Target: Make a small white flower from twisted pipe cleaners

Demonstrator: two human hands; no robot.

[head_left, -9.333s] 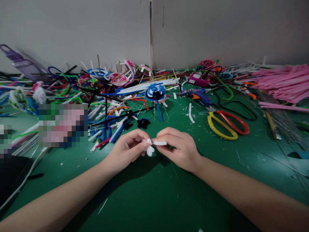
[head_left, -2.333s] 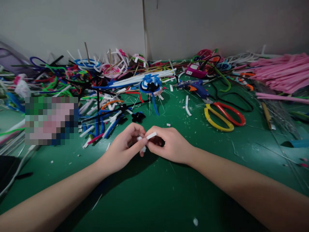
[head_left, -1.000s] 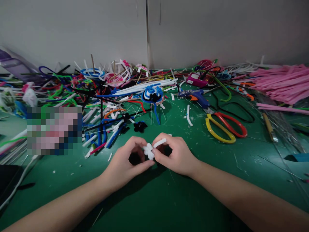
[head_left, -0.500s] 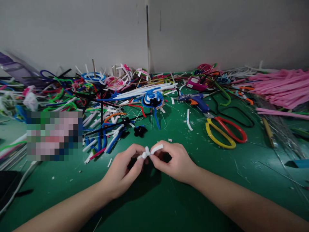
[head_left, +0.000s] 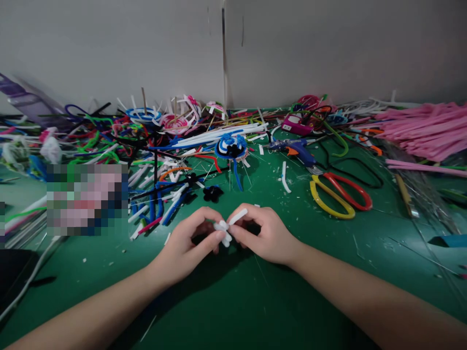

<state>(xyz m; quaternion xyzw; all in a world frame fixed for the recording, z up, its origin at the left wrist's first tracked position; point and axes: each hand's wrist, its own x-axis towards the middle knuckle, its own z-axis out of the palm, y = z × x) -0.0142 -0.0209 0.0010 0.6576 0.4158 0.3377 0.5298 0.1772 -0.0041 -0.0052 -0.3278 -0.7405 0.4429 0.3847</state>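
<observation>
White fuzzy pipe-cleaner flower [head_left: 225, 236] partly hidden by fingers, its far side unseen; pinkish object at left pixelated; purple translucent bottle [head_left: 31, 103] cut off. White tail now slants more steeply than in previous frame. Flower small, lobed, above green counter [head_left: 233, 301], pinched between left hand [head_left: 189, 245] and right hand [head_left: 270, 236], fingertips nearly meeting.

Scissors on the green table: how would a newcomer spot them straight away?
On the green table, look past the right hand to the blue glue gun. Just nearer and rightward lie the scissors, set apart from it by large loop handles, one yellow, one red.
</observation>
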